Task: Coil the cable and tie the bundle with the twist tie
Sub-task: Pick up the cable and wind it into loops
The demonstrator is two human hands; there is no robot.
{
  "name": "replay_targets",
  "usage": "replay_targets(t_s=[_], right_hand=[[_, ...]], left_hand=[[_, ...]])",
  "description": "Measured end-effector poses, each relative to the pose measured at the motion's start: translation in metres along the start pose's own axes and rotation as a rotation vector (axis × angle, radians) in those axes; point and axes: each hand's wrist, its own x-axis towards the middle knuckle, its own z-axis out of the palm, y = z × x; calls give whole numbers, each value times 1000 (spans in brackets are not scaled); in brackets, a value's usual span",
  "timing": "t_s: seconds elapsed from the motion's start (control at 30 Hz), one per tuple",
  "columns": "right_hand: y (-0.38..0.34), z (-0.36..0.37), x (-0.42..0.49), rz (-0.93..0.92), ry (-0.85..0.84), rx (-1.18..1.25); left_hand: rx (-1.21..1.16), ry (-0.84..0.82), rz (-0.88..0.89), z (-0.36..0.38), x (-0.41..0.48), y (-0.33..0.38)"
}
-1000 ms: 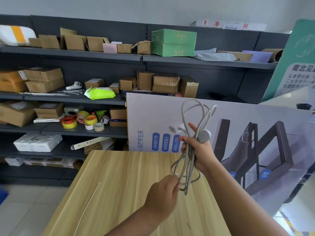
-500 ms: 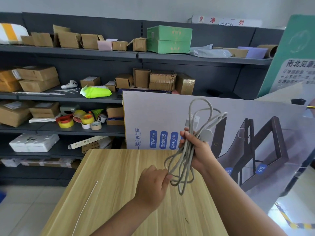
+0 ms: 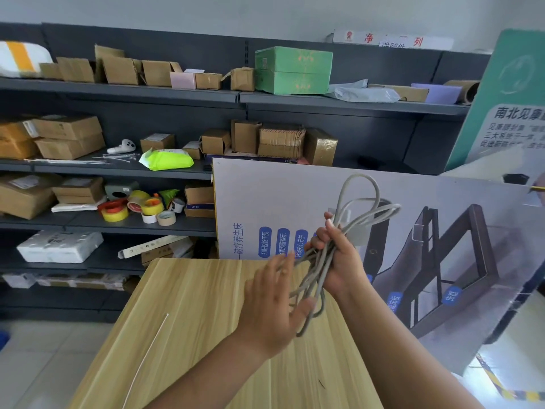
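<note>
I've got dark shelving (image 3: 177, 97) filling the bkgd, stacked w/ cardboard boxes, two green boxes (image 3: 293, 69) on the top level, tape rolls (image 3: 138, 208) on a lower one. A big printed board (image 3: 413, 231) leans behind the table's far edge and runs off to the right. The wooden table (image 3: 191, 335) takes the lower centre of my view, far edge abt mid-frame, near edge cut off at the bottom. Both forearms come in from the bottom. Right hand (image 3: 339, 261) is raised over the table's far right part, fingers closed round the middle of the grey cable (image 3: 361, 202), which is gathered in loose loops: upper loops stand above the fist against the board, lower loops hang below it, off the tabletop. A pale plug or adapter block sits in the bundle right by the thumb; can't tell its exact type. Left hand (image 3: 271, 302) is just left of the hanging loops, fingers spread wide, palm turned to the cable, fingertips touching or v. near the strands; blurred, so I can't tell which, but it grips nothing. Twist tie (image 3: 147, 358), thin and white, lies straight on the table's left side, near the left edge, well apart from both hands.
</note>
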Motion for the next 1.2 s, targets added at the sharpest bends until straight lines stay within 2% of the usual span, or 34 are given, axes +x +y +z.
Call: replay_targets(t_s=[0.1, 0.27, 0.37, 0.43, 0.53, 0.63, 0.7, 0.8, 0.9, 0.97, 1.1, 1.2], right_hand=[[14, 1, -1, 12, 48, 58], [31, 2, -13, 45, 56, 277], [41, -2, -21, 64, 59, 346], [48, -4, -22, 69, 68, 393], [55, -1, -22, 58, 135, 408], [64, 0, -27, 91, 167, 394], [74, -6, -28, 131, 205, 383], [92, -13, -26, 189, 355, 302], [111, -21, -27, 197, 495, 64], [121, -27, -30, 193, 487, -176], [120, -27, -39, 249, 259, -586], [117, -23, -45, 342, 53, -763]], left_hand=[[167, -181, -34, -9, 10, 17], [245, -426, 56, -27, 35, -5], [359, -378, 37, -24, 30, -15], [429, -279, -37, -14, 22, -5], [398, -129, -160, 1, 20, -1], [410, 30, -105, 8, 22, -23], [457, -36, -116, 8, 20, -36], [482, -284, -254, 5, 12, -39], [158, -624, -456, 7, 5, -47], [-164, -713, -506, 5, -2, -57], [-753, -630, -604, 0, -15, -56], [-1165, -524, -711, -1, -23, -51]])
